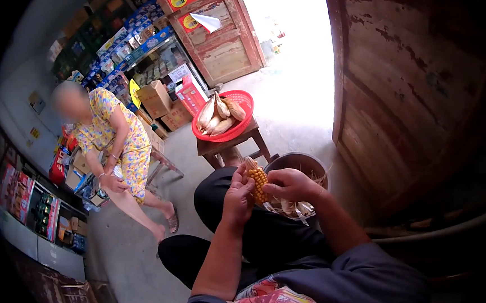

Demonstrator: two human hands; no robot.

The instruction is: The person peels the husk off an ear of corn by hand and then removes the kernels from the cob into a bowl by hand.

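A corn cob with yellow-orange kernels is held upright above my knees, its pale tip pointing up. My left hand wraps round its left side. On the right side my right hand presses its thumb against the kernels, its other fingers curled. Below the cob stands a round bin with dry husks in it, partly hidden by my right hand and forearm. A red plastic basket with several unhusked ears of corn rests on a wooden stool in front of me.
On the left sits a person in yellow floral clothes, hands near one knee. Cardboard boxes and a glass display case stand behind. A worn wooden door is at right; another door panel stands beside the bright doorway.
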